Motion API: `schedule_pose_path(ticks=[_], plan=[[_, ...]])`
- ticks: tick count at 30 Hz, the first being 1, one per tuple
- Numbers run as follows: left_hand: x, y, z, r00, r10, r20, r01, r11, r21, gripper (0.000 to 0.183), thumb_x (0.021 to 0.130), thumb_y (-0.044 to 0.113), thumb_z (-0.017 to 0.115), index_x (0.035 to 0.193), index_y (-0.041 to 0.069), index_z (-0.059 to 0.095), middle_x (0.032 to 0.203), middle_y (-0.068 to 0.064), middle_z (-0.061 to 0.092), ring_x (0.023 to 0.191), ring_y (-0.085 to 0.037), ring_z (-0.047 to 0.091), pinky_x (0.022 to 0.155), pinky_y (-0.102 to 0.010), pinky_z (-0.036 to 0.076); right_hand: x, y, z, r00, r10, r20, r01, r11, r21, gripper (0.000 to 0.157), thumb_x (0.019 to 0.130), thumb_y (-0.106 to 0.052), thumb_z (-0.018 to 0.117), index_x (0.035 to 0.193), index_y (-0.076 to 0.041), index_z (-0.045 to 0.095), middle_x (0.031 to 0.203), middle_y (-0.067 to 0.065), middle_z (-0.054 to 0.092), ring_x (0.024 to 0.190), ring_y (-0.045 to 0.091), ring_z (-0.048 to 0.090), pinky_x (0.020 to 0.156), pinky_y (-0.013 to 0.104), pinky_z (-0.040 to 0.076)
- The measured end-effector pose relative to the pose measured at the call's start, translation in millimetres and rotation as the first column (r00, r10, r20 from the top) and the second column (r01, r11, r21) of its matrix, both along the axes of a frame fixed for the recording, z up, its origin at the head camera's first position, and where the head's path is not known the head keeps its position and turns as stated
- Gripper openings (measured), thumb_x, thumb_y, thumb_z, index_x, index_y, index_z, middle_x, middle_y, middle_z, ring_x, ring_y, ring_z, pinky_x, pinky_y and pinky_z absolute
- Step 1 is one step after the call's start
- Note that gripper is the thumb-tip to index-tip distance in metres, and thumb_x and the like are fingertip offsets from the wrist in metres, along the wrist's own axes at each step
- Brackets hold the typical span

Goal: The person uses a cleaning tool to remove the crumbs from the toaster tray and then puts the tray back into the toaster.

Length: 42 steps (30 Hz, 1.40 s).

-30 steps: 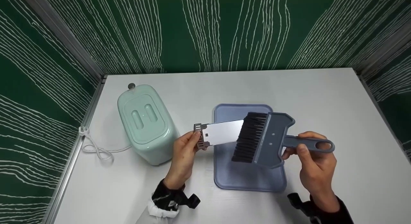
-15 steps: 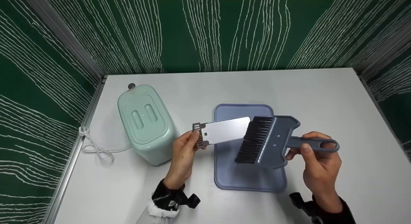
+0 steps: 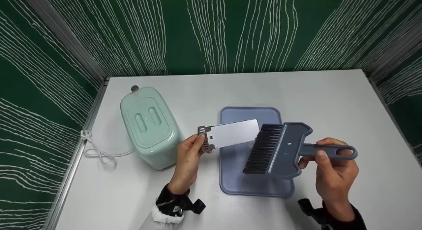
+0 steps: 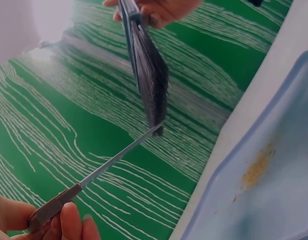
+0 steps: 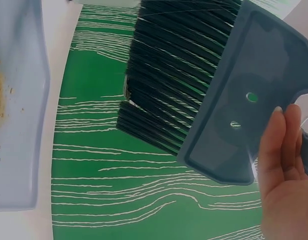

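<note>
My left hand (image 3: 188,159) pinches a toaster crumb tray (image 3: 234,133), a thin silvery metal plate, by its slotted brown-grey end. In my right hand (image 3: 338,179) is a grey hand brush (image 3: 287,150) with black bristles, gripped by its handle. The bristle tips lie right at the plate's far end, as the left wrist view shows with the plate edge-on. Both are held up over a blue-grey rectangular tray (image 3: 227,180). A patch of yellowish crumbs (image 4: 258,167) lies on that tray, with a few loose bits around it.
To the left stands a mint-green toaster (image 3: 150,124) with a lid on top. Its white cord (image 3: 105,157) lies coiled beside it. Green walls with white lines border the white table (image 3: 336,101) at the back and both sides.
The brush in my right hand has drawn right and slightly toward me, its bristles sliding off the plate to its far end. My left hand and the crumb tray have hardly moved.
</note>
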<state>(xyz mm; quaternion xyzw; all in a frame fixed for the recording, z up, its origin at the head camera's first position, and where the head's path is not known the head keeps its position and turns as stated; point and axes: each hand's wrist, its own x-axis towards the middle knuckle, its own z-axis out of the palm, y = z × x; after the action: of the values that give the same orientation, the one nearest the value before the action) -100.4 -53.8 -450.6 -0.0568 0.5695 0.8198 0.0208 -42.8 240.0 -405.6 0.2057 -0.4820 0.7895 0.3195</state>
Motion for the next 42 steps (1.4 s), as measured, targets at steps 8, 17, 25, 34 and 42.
schedule_pose_path(ticks=[8, 17, 25, 34, 42], plan=[[0.9, 0.5, -0.2, 1.0, -0.016, 0.01, 0.016, 1.0, -0.014, 0.027, 0.108, 0.007, 0.055, 0.113, -0.016, 0.068, 0.094, -0.01, 0.073, 0.079, -0.016, 0.066, 0.072, -0.026, 0.056, -2.9, -3.7, 2.5, 0.999, 0.011, -0.045, -0.014, 0.996, -0.086, 0.016, 0.098, 0.017, 0.055, 0.107, 0.03, 0.048, 0.082, 0.026, 0.065, 0.065, 0.026, 0.072, 0.062, 0.028, 0.061], [1.3, 0.6, 1.0, 0.999, -0.041, -0.003, 0.041, 0.999, -0.001, 0.026, 0.107, 0.005, 0.054, 0.11, -0.016, 0.069, 0.09, -0.009, 0.072, 0.076, -0.016, 0.066, 0.071, -0.026, 0.056, -9.0, 3.3, -6.8, 1.0, 0.005, 0.004, -0.004, 1.0, -0.012, 0.017, 0.101, 0.018, 0.049, 0.115, 0.028, 0.049, 0.086, 0.026, 0.068, 0.065, 0.025, 0.072, 0.062, 0.028, 0.062], [0.3, -0.5, 1.6, 1.0, -0.025, -0.003, 0.025, 1.0, 0.001, 0.024, 0.107, 0.005, 0.055, 0.108, -0.015, 0.069, 0.09, -0.009, 0.073, 0.076, -0.016, 0.066, 0.071, -0.026, 0.056, -11.3, 6.8, -11.1, 0.999, -0.013, 0.043, 0.013, 1.0, 0.002, 0.017, 0.098, 0.022, 0.045, 0.113, 0.027, 0.05, 0.083, 0.025, 0.067, 0.062, 0.025, 0.07, 0.06, 0.029, 0.061], [-1.0, -3.6, 2.5, 1.0, -0.001, -0.019, 0.001, 1.0, -0.006, 0.025, 0.107, 0.005, 0.054, 0.113, -0.016, 0.068, 0.094, -0.011, 0.074, 0.078, -0.016, 0.066, 0.072, -0.026, 0.056, -9.8, 5.0, -8.4, 0.998, -0.019, 0.061, 0.019, 1.0, 0.008, 0.017, 0.096, 0.025, 0.041, 0.109, 0.027, 0.052, 0.082, 0.024, 0.067, 0.058, 0.023, 0.069, 0.057, 0.027, 0.059], [-1.0, -3.3, 4.3, 1.0, 0.017, -0.009, -0.017, 1.0, 0.013, 0.024, 0.107, 0.003, 0.054, 0.112, -0.016, 0.068, 0.091, -0.009, 0.073, 0.077, -0.015, 0.066, 0.072, -0.026, 0.057, -6.5, 3.3, -4.6, 0.998, 0.006, 0.057, -0.005, 1.0, -0.008, 0.018, 0.097, 0.025, 0.04, 0.109, 0.026, 0.053, 0.08, 0.023, 0.068, 0.056, 0.023, 0.068, 0.056, 0.026, 0.058]])
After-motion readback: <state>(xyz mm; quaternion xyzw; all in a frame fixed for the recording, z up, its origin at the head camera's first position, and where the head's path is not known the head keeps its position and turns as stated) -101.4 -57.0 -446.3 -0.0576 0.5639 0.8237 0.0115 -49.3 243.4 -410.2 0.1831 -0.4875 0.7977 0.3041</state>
